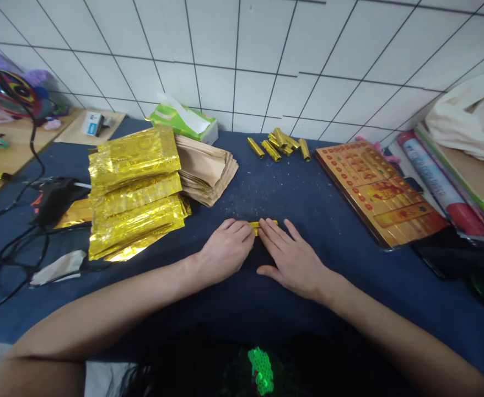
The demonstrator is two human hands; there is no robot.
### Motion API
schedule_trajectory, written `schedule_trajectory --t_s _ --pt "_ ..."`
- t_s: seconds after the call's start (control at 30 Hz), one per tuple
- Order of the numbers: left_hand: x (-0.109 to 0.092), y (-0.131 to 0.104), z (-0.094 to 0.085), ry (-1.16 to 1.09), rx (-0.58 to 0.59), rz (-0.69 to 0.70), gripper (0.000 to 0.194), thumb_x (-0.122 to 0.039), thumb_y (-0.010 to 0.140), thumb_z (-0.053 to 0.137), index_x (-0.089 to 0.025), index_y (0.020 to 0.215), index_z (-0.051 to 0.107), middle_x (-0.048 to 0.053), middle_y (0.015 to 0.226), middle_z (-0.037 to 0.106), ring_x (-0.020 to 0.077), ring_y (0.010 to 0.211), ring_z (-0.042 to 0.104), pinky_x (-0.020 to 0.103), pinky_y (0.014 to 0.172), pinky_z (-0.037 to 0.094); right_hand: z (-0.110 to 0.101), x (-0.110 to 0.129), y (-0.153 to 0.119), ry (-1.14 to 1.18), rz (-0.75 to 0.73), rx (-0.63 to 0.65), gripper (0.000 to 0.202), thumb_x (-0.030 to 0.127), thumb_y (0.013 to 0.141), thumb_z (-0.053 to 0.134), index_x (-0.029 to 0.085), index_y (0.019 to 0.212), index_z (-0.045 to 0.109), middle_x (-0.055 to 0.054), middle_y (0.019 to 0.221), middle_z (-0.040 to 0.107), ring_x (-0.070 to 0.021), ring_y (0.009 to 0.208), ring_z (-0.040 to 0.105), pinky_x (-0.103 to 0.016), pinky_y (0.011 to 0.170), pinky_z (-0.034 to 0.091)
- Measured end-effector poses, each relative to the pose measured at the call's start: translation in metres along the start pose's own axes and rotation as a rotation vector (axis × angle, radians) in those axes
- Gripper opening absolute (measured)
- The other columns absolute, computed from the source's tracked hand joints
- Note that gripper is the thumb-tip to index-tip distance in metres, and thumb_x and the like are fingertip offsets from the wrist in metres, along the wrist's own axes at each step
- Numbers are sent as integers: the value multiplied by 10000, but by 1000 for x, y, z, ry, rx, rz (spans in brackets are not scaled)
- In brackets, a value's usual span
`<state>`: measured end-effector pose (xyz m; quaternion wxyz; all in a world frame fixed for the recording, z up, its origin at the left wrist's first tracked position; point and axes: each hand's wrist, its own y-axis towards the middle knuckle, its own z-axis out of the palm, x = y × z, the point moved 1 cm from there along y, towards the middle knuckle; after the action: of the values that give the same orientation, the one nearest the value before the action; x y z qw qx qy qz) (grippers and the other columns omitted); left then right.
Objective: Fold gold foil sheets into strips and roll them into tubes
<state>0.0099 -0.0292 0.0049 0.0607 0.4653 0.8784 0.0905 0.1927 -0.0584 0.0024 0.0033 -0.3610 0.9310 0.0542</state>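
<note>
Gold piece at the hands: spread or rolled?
Not spread: the gold piece shows as a narrow strip between left hand and right hand. Rolled or folded, cannot tell.

blurred, unreadable lettering on the roll

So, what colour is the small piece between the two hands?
The small piece is gold; the head view shows it.
</note>
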Motion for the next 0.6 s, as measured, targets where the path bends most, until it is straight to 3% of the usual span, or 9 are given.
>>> schedule_trajectory --t_s 0.2,0.43,0.6 --pt "-1 -4 -3 7 -4 -5 260 -195 890 407 -90 1075 556 90 1041 620 204 1032 542 345 872 380 8 -13 -14 34 40 33 646 535 884 295 107 1368 309 -136 1428 329 -262 1323 283 -541 1039 251" --pt "0 -5 -4 4 3 1 248 -191 885 419 -103 1069 561 83 1051 625 197 1038 546 339 862 386 11 -20 -23 -11 118 30 567 496 903 290 144 1341 363 -98 1414 363 -281 1306 310 -597 1012 235" --pt "0 -3 -5 18 27 27 205 -183 873 440 -107 981 597 95 1027 628 204 1010 556 336 832 408 -2 -30 -29 -34 271 -23 536 475 897 331 118 1275 461 -147 1360 435 -315 1282 346 -616 985 255"
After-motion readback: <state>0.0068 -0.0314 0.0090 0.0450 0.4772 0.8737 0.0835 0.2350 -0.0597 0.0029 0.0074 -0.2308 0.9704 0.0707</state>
